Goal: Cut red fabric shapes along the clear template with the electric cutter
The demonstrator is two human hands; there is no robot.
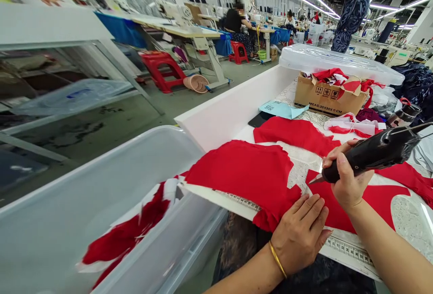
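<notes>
While two bare hands work at a white-edged cutting table, the left hand, with a gold bangle on its wrist, lies spread flat at the lower centre of the frame, pressing on the red cloth just beside a white measuring strip printed with a ruler scale. The right hand, right of centre, wraps around the grip of a black handheld electric cutter, its pointed metal tip aimed down and left, very near the cloth; whether it touches cannot be told. The red cloth lies in several irregular pieces across the middle of the frame, over white patterned lace. At the lower left, a clear plastic bin holds red-and-white fabric scraps. Toward the upper right, a cardboard box full of red fabric stands beneath a clear plastic lid. Farther off at the top of the frame, a co-worker sits at a sewing table, and a red plastic stool stands on the floor at the upper left
</notes>
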